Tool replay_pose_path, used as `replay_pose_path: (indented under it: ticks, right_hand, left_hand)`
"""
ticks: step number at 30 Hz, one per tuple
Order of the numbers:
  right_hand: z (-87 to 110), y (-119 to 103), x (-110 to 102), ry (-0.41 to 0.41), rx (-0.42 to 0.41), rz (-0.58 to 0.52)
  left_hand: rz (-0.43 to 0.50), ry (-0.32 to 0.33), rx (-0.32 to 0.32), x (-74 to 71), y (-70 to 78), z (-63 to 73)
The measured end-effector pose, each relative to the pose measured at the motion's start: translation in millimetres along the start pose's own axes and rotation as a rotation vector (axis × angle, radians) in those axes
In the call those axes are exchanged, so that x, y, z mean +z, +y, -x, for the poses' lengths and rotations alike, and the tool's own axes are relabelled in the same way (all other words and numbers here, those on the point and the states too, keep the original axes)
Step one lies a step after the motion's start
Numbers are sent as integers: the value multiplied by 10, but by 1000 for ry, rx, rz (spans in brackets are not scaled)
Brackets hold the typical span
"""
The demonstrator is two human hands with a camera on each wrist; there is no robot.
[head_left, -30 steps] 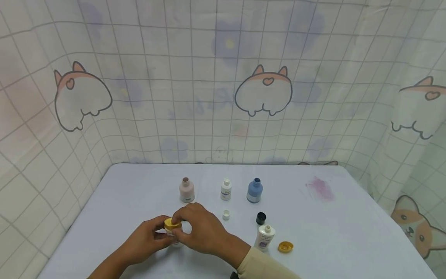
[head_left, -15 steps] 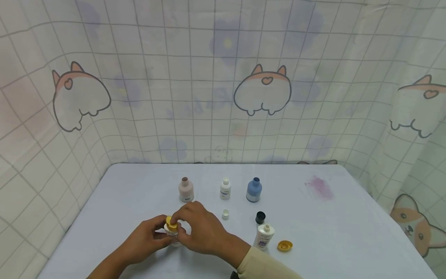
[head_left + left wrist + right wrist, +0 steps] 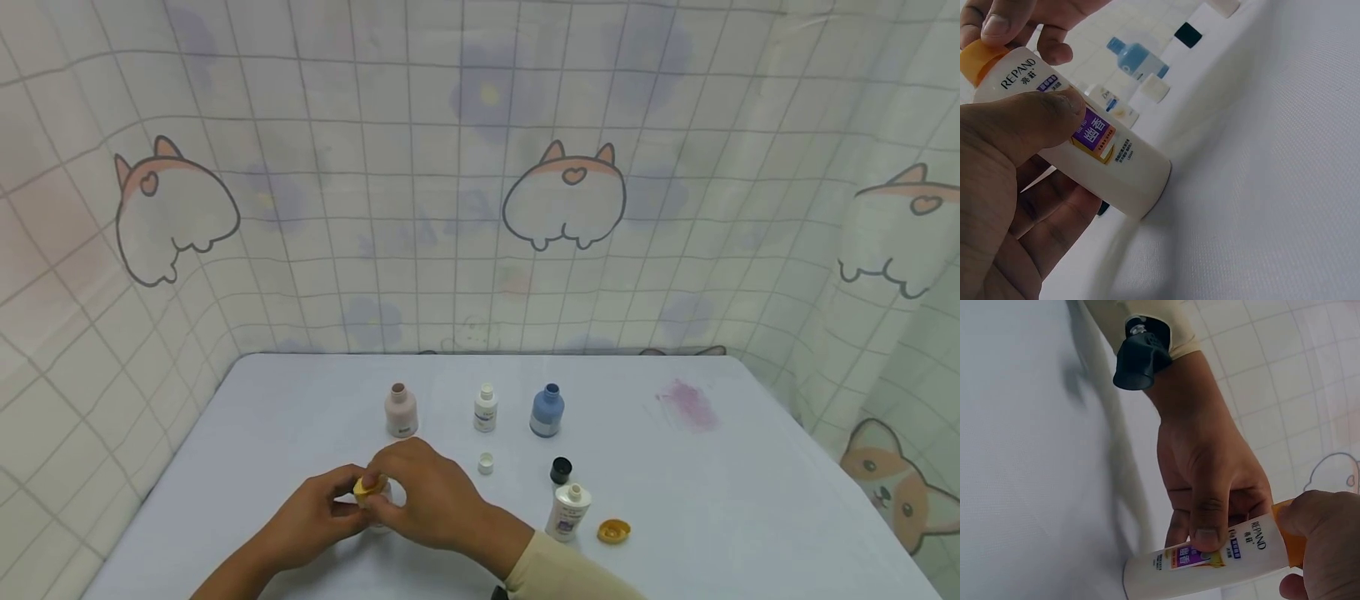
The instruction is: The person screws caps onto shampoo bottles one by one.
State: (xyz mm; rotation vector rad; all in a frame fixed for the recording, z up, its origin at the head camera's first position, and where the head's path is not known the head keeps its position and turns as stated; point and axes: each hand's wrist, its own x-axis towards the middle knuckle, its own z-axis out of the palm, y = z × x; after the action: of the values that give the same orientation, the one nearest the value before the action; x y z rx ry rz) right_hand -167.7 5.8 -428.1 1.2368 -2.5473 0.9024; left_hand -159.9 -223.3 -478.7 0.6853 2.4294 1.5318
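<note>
My left hand [image 3: 307, 521] grips the body of a white REPAND lotion bottle [image 3: 1129, 178], thumb across its purple label. The bottle's base meets the white tabletop in the left wrist view. My right hand [image 3: 431, 496] pinches the orange-yellow cap [image 3: 979, 59] at the bottle's top between thumb and fingers. Seen from the right wrist, the cap sits at the shoulder of the bottle, partly covered by the right thumb. The fingers hide most of the bottle in the head view.
Behind the hands stand uncapped pink [image 3: 401, 412], white [image 3: 485, 410] and blue [image 3: 547, 412] bottles. A white cap [image 3: 486, 463] and a black cap [image 3: 561, 470] lie nearer. To the right are an uncapped white bottle [image 3: 567, 512] and a yellow cap [image 3: 614, 531].
The yellow cap has turned under the right hand's fingers, and those fingers have shifted slightly around it. The left hand keeps its grip in the same place.
</note>
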Motion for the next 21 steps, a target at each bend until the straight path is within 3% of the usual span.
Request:
replay_pose_path:
  ticks: [21]
  right_hand:
    - [24, 28, -30, -58, 29, -69]
  left_hand:
    - [-22, 16, -27, 0, 3, 8]
